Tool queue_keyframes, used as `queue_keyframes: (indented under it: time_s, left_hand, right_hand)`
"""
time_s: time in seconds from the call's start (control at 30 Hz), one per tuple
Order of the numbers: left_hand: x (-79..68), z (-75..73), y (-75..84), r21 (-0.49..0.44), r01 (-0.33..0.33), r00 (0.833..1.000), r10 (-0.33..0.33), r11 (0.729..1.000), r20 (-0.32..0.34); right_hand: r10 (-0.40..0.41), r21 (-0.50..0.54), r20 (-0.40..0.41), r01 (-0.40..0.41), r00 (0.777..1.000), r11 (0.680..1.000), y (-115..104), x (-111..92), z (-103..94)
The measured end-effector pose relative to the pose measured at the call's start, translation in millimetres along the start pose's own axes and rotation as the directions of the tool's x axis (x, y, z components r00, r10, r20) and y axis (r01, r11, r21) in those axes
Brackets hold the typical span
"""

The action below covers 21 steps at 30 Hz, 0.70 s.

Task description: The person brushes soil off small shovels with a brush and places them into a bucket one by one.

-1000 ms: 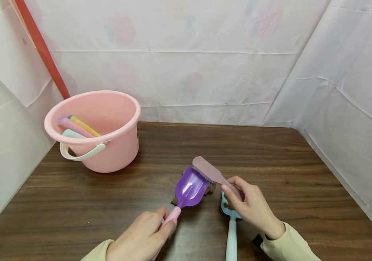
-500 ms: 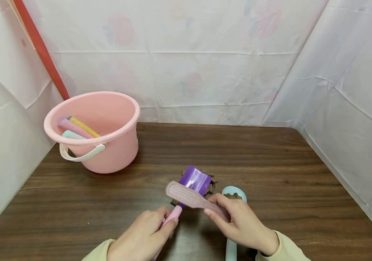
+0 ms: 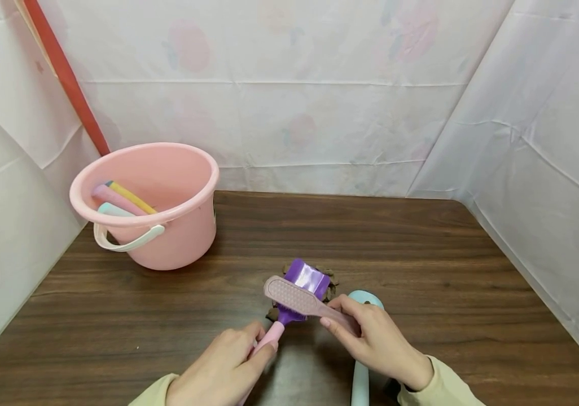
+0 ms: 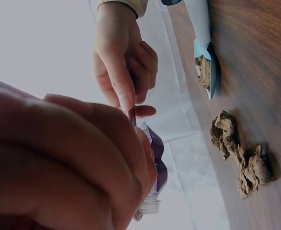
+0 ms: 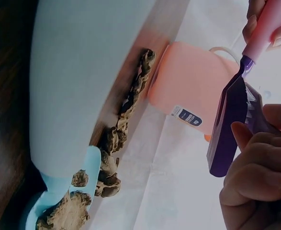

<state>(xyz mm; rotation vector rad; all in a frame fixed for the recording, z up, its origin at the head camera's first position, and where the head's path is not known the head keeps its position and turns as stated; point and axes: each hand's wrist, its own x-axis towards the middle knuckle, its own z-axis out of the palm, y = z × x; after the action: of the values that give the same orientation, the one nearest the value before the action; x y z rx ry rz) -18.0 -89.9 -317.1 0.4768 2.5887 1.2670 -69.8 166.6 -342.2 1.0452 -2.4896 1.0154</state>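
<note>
My left hand (image 3: 223, 361) grips the pink handle of a purple toy shovel (image 3: 307, 279), blade pointing away from me. My right hand (image 3: 378, 338) pinches the handle of a dusty-pink brush (image 3: 289, 296), which lies slantwise across the shovel's blade, bristles facing it. In the left wrist view, white bristles (image 4: 150, 205) show beside the blade. The shovel is held above the table, over dry brown clumps (image 4: 255, 170). Below my right hand a light blue toy shovel (image 5: 83, 86) rests on the table, with more brown clumps (image 5: 66, 213) in its scoop.
A pink bucket (image 3: 183, 237) with a white handle stands at the back left. Inside it are pink, yellow and pale blue tool handles (image 3: 127, 200). White sheeting (image 3: 320, 124) encloses the brown wooden table (image 3: 396, 237) at the back and sides.
The brush has come from the shovel's far right edge down and left across its blade, then shifted slightly right. My left hand and the purple shovel have barely moved.
</note>
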Motion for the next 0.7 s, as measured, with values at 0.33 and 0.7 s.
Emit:
queue_keyframes:
  time_s: [0.33, 0.7]
  left_hand:
    - [-2.4, 0.5, -1.9, 0.019, -0.052, 0.998, 0.053, 0.998, -0.022]
    - [-2.2, 1.9, -3.9, 0.052, -0.064, 0.998, 0.065, 0.997, -0.027]
  right_hand:
    - [0.055, -0.026, -0.062, -0.057, 0.997, 0.998, 12, 2, -5.7]
    - [0.171, -0.055, -0.085, -0.176, 0.982, 0.983, 29, 3, -12.4]
